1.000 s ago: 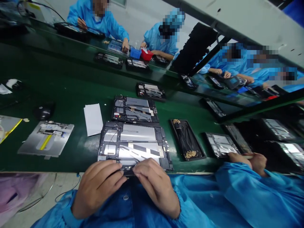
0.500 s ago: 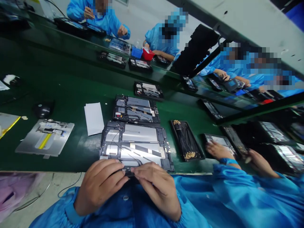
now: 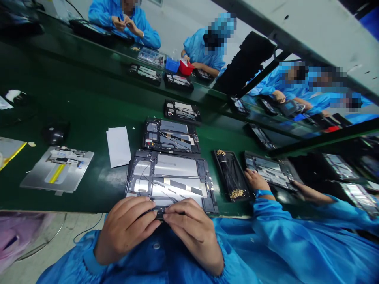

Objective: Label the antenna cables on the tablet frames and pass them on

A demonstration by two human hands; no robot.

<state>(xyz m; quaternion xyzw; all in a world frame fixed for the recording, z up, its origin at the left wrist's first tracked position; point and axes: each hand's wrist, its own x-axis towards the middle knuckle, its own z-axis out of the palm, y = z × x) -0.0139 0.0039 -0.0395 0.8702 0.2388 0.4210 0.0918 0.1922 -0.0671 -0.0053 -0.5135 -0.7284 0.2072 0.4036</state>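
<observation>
An opened tablet chassis with silver shielding and thin black cables lies at the near edge of the green conveyor belt. My left hand and my right hand meet at its near edge, fingers curled and pinching a small dark part I cannot make out. A second opened tablet lies just behind the first.
A black tray of gold-tipped cables sits right of the tablet. A white paper and a silver back plate lie to the left. A co-worker's hand at my right slides another tablet. More people work across the belt.
My hands have stayed pinched at the tablet's near edge. The co-worker at my right has reached forward and pushed their tablet further onto the belt.
</observation>
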